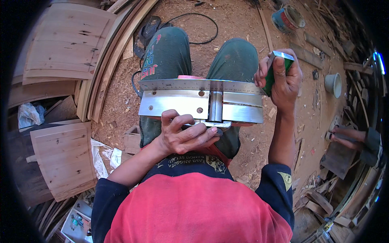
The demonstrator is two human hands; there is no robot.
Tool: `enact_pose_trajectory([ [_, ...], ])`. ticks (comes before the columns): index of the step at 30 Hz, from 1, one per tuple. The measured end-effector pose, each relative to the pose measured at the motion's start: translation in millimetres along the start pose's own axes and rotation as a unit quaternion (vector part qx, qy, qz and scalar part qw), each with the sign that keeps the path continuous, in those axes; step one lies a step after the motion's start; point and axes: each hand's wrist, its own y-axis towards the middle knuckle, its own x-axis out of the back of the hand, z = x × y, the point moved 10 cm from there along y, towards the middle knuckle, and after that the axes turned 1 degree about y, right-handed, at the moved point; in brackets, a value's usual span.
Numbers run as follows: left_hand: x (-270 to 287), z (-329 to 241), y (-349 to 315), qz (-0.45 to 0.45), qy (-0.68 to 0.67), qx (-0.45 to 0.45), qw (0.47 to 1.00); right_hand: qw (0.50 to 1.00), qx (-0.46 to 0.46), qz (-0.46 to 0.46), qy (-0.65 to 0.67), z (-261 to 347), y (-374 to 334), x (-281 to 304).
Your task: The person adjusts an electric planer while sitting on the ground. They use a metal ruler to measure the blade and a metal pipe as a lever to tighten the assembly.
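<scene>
An electric hand planer (174,103) lies upside down across my lap, its shiny metal sole facing up. A cutter drum (215,106) shows in the gap between the two sole plates. My left hand (182,134) is at the planer's near side, fingers curled against the edge beside the drum; the thumb is mostly hidden. Raised at the right, my right hand (287,87) grips the green, metal-edged stock of a try square (170,85). The square's steel blade, marked with a scale, stands along the far edge of the sole.
Wood shavings cover the floor. Wooden panels (65,40) and long boards (111,60) lie at the left. A black cable (216,28) loops beyond my knees. At the right are a paint bucket (283,20), a white bucket (333,84) and another person's feet (336,131).
</scene>
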Motion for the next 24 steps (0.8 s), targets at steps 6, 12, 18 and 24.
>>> enact_pose_trajectory([
  [6, -0.6, 0.3, -0.8, 0.005, -0.002, 0.000, 1.000, 1.000, 0.000, 0.003, 0.004, -0.5, 0.2, -0.5],
  [12, -1.1, 0.7, -0.9, 0.004, -0.009, -0.003, 1.000, 1.000, -0.002, 0.005, -0.006, -1.8, -0.4, 0.2],
  [18, -2.3, 0.8, -0.4, 0.009, -0.009, -0.004, 1.000, 1.000, -0.004, 0.000, -0.030, -4.4, -2.3, 1.3],
  [24, -3.2, 0.6, 0.5, 0.016, -0.002, -0.006, 1.000, 1.000, 0.000, 0.007, -0.028, -2.4, -0.4, 2.4],
])
